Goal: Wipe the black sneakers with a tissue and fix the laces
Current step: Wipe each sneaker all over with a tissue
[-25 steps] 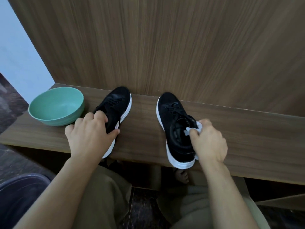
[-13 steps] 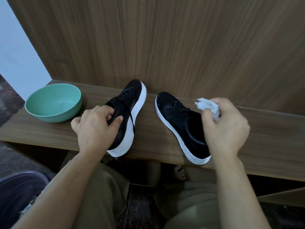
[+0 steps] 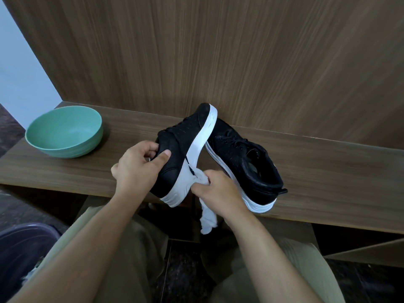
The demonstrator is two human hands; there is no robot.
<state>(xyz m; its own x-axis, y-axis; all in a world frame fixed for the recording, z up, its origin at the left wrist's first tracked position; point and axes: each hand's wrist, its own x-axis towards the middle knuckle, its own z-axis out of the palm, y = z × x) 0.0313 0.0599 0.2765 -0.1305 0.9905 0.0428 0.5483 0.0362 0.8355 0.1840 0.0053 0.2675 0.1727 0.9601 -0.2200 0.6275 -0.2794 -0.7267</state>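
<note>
My left hand (image 3: 137,169) grips the heel collar of one black sneaker (image 3: 185,145), lifted off the bench and tipped on its side so its white sole faces right. My right hand (image 3: 218,193) is shut on a white tissue (image 3: 207,219) and presses it against that sole near the heel; a tail of tissue hangs below the hand. The second black sneaker (image 3: 247,162) lies flat on the wooden bench (image 3: 328,171), toe toward the back wall, its laces showing. The lifted sneaker's toe overlaps its toe.
A teal bowl (image 3: 65,132) stands at the bench's left end. A wood-grain wall (image 3: 218,51) rises right behind the bench. My knees in khaki trousers are below, and a dark plastic bin (image 3: 19,248) sits at the lower left.
My left hand has lifted the left sneaker and turned it sole-right. My right hand has moved left from above the other sneaker and brought the tissue onto the lifted sneaker's sole.
</note>
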